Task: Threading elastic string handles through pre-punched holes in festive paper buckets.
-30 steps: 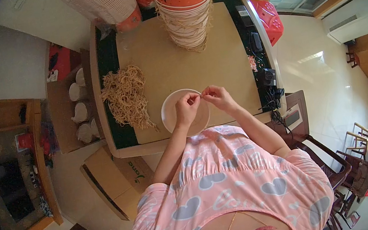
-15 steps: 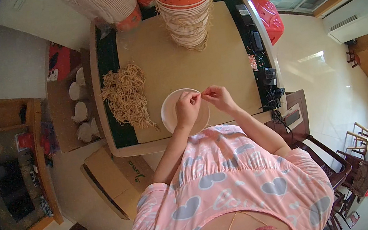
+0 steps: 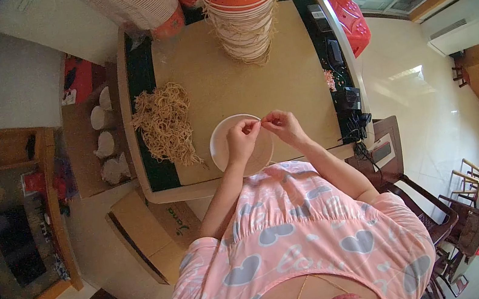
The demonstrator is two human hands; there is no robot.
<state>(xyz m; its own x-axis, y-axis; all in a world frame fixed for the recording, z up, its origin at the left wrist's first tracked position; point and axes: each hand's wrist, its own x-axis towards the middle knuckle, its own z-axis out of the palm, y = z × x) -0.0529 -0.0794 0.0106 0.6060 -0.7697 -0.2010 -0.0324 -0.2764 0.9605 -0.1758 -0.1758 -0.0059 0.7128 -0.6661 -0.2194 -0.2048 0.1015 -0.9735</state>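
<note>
- White round lid [image 3: 241,147] lies directly under both hands, at the table's near edge
- left hand [image 3: 242,140] and right hand [image 3: 283,127] meet fingertip to fingertip, pinching a thin string [image 3: 261,122] running left-right; neither is nearer

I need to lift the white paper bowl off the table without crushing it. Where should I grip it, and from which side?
Probably by the rim of the white paper bowl on its left, away from the hands. It sits upright, mouth up, near the front edge of the table, and the left hand and right hand hang over its right half. The pile of strings lies farther left, so come in from front-left.
</note>
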